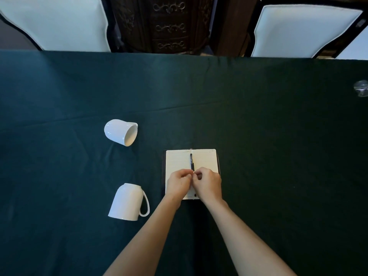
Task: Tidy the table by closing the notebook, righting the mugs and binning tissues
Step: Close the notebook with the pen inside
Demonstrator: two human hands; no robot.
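A small notebook (206, 159) lies open on the dark green tablecloth, with a dark pen (191, 161) resting along its centre fold. My left hand (178, 184) and my right hand (208, 184) sit together over the lower pages, fingertips pinched at the pen's near end. One white mug (120, 132) lies on its side to the far left, mouth facing right. A second white mug (125, 202) stands upside down nearer me, handle to the right. No tissues are in view.
The table (278, 136) runs wide under the green cloth. Two white chairs (57, 22) (304, 30) stand beyond its far edge with a dark carved cabinet (169, 24) between them. A clear glass object (361, 90) sits at the right edge.
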